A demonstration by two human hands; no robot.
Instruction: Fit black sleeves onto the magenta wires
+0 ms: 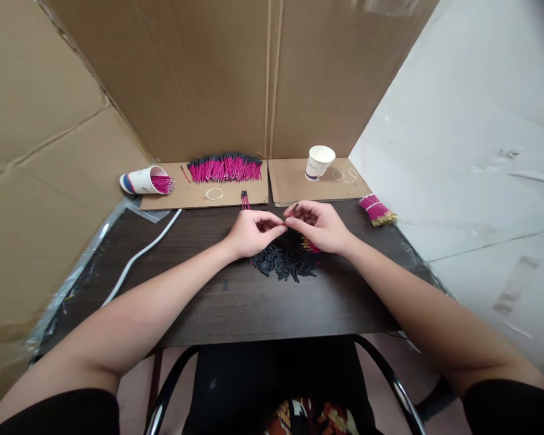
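My left hand [255, 233] and my right hand [320, 226] meet at the fingertips, both closed in a pinch. Between them is a thin pink wire, mostly hidden by the fingers. A short black tube [294, 209] shows at my right fingers. Just beyond my left hand, a few pink wires with black ends [245, 199] stick out; whether that hand holds them I cannot tell. Below both hands lies a pile of short black tubes [285, 260]. Pink wires with gold tips [309, 244] lie partly hidden under my right hand.
Many black-ended pink wires [225, 168] lie in a row on cardboard [163, 202]. A tipped paper cup [138, 181] holds more wires; another paper cup [320, 163] stands upright. A banded wire bundle [378, 209] lies right. A white cable [140, 251] crosses the table's left.
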